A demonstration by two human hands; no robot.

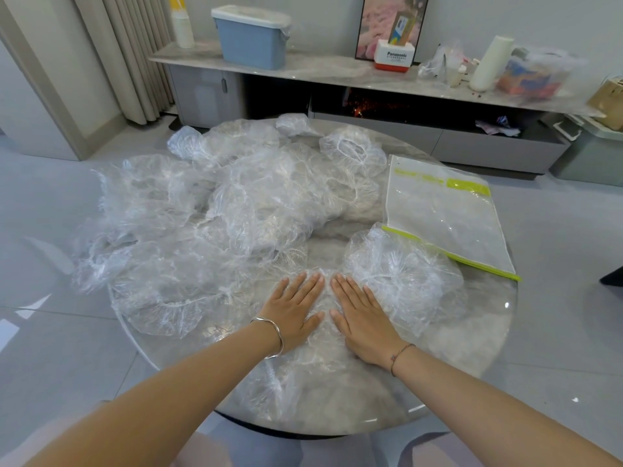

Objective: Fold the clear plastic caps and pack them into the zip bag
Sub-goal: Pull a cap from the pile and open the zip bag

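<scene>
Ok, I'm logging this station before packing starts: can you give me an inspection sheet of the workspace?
Surface: round glossy table, largely covered by plastic.
Job's things: clear plastic caps heaped loose; one cap spread flat at the near edge; zip bag lying flat at right.
Clutter: nothing seen.
Hands: left hand and right hand flat, fingers straight, pressing that cap.
Cables: nothing seen.
Surroundings: low cabinet behind, bearing a blue bin and a white roll.

"Panasonic" reads on the red-and-white box (pixel 393 55); the zip bag's (pixel 445 214) green print is illegible.

Round table (pixel 455 365) bears crumpled clear plastic caps (pixel 253 197) and a flat zip bag (pixel 441 214).
</scene>
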